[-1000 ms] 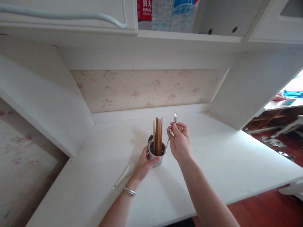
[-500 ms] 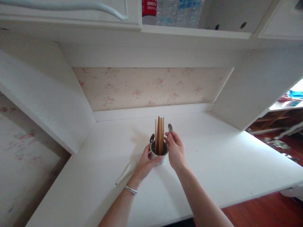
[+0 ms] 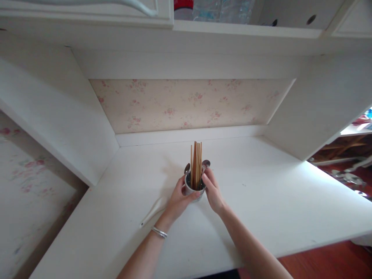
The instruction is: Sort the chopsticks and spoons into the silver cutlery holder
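A cup stands upright on a white counter, near the middle of the scene. Several wooden chopsticks rise from it in a close bundle, tips upward. A dark-looking metal spoon shows its bowl above the left rim; a second, the right-hand spoon, shows its bowl above the right side of the cup, tilted to the right, its handle largely hidden by fingers.

The left hand curls around the cup's left side, thumb laid across the near wall; a silver bracelet circles its wrist. The right hand lies at the cup's right rim, fingers bent and drawn together just below the bowl of the right-hand spoon; whether they pinch its handle cannot be told.

To the left, a white spoon lies on the counter, its far end partly hidden behind the left hand. At the far side, floral wallpaper backs the counter. Clear bottles stand in the cabinet above.
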{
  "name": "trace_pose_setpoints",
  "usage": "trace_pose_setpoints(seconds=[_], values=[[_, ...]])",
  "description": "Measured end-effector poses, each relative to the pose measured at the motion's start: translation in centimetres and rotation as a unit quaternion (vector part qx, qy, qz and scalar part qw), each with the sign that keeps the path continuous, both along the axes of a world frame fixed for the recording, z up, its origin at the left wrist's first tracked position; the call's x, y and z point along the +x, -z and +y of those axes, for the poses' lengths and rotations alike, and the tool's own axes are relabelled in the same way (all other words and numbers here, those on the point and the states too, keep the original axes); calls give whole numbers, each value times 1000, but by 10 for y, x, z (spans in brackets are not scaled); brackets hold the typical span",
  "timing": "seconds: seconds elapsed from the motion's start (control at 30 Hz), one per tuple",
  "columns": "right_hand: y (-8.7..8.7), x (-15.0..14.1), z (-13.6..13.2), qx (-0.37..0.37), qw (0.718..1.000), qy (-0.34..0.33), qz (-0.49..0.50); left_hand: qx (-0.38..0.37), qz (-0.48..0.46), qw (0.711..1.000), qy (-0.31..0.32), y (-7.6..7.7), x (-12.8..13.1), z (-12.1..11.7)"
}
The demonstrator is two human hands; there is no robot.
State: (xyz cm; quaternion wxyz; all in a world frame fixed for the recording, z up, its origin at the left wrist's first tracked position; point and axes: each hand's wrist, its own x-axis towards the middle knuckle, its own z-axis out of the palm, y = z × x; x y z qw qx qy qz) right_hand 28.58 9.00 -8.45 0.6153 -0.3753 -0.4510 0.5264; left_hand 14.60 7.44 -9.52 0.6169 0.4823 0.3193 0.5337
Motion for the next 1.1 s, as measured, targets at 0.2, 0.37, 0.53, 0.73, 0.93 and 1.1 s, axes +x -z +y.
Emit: trace_pose_setpoints(seconds=[0.2,0.37,0.53,0.73,0.93,1.1], values=[[1,12,-3,23,981,-191,-6,-5,39,999,-1,-2,-1,0],[1,13,1,37,980,-191,-29,40,104,994,12,-10,-4,-5],[9,16,4,46,981,-180,-49,79,350,925,-125,-13,-24,-28],[13,19,6,34,982,-180,-55,116,656,731,-145,-16,-84,-55],[15,18,6,34,982,-180,-49,55,740,668,-50,-15,-115,-58],[17,18,6,37,984,-164,-60,92,721,681,-88,-30,-115,-43]])
